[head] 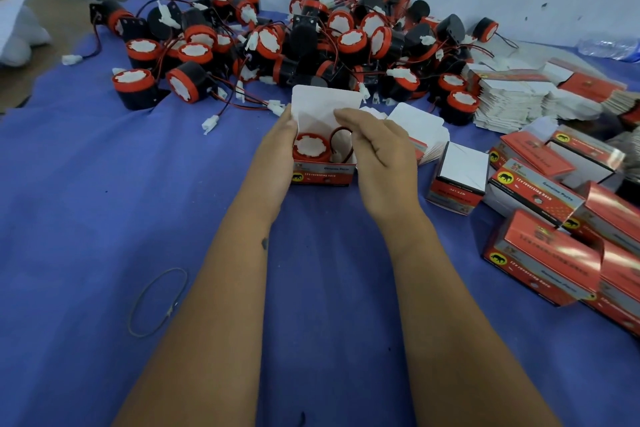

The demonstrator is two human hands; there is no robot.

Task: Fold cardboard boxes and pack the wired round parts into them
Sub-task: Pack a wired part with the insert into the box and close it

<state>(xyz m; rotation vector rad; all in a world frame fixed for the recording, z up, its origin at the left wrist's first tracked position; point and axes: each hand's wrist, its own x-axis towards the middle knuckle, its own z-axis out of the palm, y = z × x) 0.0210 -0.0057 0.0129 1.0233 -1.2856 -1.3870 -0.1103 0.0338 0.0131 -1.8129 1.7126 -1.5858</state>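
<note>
A small red cardboard box (323,176) stands open on the blue cloth at mid-frame, its white lid flap (323,99) raised. Inside lies a red-and-black round part (310,146) with its red wire looped beside it. My left hand (278,152) grips the box's left wall. My right hand (375,146) covers the box's right side, fingers curled at the flap and wire. Behind the box lies a big pile of round wired parts (304,42).
Folded and packed red boxes (540,253) crowd the right side, one open box (457,180) nearest. A stack of flat box blanks (512,97) lies behind them. A rubber band (157,302) lies on the blue cloth (104,201) at the left. A white wall stands behind.
</note>
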